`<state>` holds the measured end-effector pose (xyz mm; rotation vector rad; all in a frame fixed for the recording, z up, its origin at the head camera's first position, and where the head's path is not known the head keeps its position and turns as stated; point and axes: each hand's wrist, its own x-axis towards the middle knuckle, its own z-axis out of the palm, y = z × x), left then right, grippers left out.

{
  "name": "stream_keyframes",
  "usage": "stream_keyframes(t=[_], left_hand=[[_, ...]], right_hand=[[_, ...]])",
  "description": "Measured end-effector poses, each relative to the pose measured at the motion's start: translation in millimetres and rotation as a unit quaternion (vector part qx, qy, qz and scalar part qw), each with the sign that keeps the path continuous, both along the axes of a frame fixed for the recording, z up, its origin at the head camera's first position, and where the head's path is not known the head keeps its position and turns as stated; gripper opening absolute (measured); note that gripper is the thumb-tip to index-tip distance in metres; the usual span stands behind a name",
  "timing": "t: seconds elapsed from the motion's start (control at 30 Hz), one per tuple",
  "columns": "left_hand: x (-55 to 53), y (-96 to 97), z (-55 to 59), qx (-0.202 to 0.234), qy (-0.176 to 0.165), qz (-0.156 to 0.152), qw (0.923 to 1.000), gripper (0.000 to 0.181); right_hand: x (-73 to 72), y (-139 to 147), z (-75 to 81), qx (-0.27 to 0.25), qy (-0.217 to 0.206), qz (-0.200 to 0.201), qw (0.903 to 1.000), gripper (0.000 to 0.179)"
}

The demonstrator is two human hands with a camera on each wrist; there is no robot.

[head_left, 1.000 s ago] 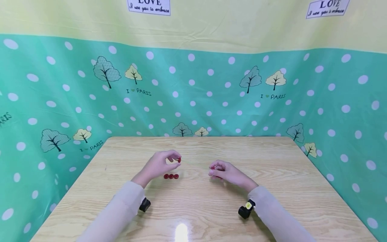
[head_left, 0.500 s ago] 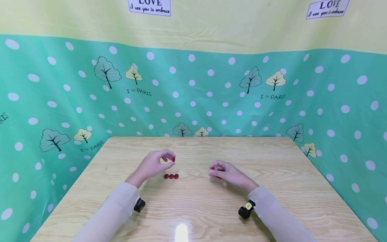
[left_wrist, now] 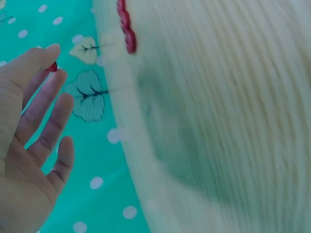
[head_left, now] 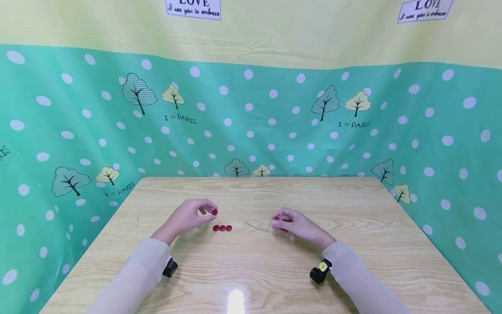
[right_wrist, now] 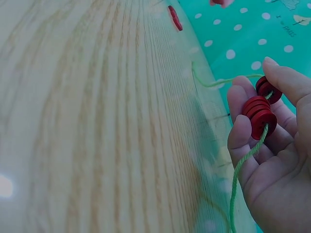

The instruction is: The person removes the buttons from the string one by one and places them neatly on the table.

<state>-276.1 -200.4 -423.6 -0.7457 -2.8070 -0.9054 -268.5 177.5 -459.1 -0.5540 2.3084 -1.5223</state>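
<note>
Between thumb and index finger, my left hand (head_left: 191, 213) pinches one red button (head_left: 215, 212) over the table, its other fingers spread in the left wrist view. Three red buttons (head_left: 222, 228) lie in a row just below it. My right hand (head_left: 293, 223) holds several red buttons (right_wrist: 260, 116) threaded on a green string (right_wrist: 236, 179); some are stacked in the curled fingers, and others sit by the thumb tip. One end of the string hangs down past the palm, while the other reaches out leftward from the fingertips.
The wooden table (head_left: 251, 266) spans the lower view, with a bright light reflection near its front. A green and yellow patterned curtain (head_left: 251, 109) hangs behind it and along both sides. Black wrist cameras sit at both sleeves.
My left hand has moved left with its button, away from the right hand. The free end of the green string now shows between the hands. My right hand has stayed in place.
</note>
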Motion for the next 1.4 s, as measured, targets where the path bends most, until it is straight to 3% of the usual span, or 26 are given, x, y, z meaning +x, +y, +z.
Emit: stream_keyframes(t=[0.33,0.63,0.93,1.4], left_hand=[[-0.2,-17.0,-7.2,-0.041,-0.041,-0.023,0.9981,0.020],[1.8,-16.6,-13.8,-0.064,-0.087,-0.017,0.9940,0.019],[-1.7,-17.6,-22.8,-0.073,-0.089,-0.014,0.9932,0.015],[-5.6,-18.8,-26.1,-0.068,-0.082,-0.035,0.9937,0.018]], right_hand=[[-0.7,0.3,1.3,0.003,0.004,0.003,1.0000,0.040],[-1.1,-0.2,-0.4,-0.004,0.004,0.003,1.0000,0.041],[0.2,-0.7,0.0,0.000,0.006,0.000,1.0000,0.039],[-0.7,-0.1,-1.3,-0.006,0.009,0.002,0.9999,0.040]])
